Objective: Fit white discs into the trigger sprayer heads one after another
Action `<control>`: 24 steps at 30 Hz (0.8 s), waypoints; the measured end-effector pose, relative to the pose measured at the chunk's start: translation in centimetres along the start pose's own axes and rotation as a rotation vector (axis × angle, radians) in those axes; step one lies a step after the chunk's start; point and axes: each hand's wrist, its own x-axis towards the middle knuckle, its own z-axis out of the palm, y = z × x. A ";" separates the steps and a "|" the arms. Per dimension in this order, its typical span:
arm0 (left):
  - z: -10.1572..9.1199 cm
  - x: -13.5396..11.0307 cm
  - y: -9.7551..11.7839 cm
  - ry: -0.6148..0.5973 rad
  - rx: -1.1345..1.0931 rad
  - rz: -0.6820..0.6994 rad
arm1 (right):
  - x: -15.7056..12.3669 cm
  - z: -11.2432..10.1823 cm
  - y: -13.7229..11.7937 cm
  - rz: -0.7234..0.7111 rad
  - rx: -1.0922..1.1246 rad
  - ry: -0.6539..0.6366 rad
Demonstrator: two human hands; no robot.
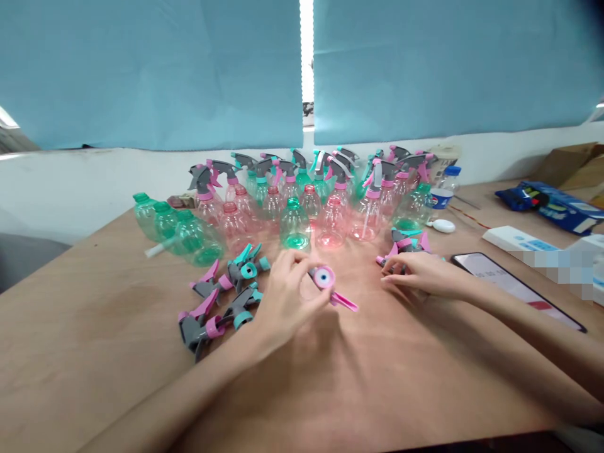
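Observation:
My left hand [295,289] is closed around a pink and grey trigger spray head [324,277]. The round opening of its pink collar faces me, and its pink lever points down to the right. My right hand [415,274] is at the near edge of a small pile of spray heads [410,242] in pink, teal and grey. Its thumb and fingers are slightly curled, with a gap between them; whether they touch the pile I cannot tell. More loose spray heads [193,330] lie left of my left hand. Ahead stands an uncapped green bottle [295,226].
Behind my hands, several green and pink bottles [365,217] stand in a cluster, many with spray heads fitted. Green bottles [193,236] are at the left. A phone [514,289], a white box [523,242], a blue packet [557,204] and a blue-capped drink bottle [443,192] are on the right.

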 end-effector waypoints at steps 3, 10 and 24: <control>0.7 -1.5 1.3 0.010 -0.134 0.046 | 0.2 -0.3 0.0 0.026 -0.038 0.024; 1.5 -2.8 0.6 -0.004 -0.090 -0.022 | -1.7 -2.0 -6.3 -0.216 0.173 0.076; 2.3 -3.3 -0.6 0.074 -0.198 -0.158 | -2.2 -1.0 -11.9 -0.498 -0.032 -0.064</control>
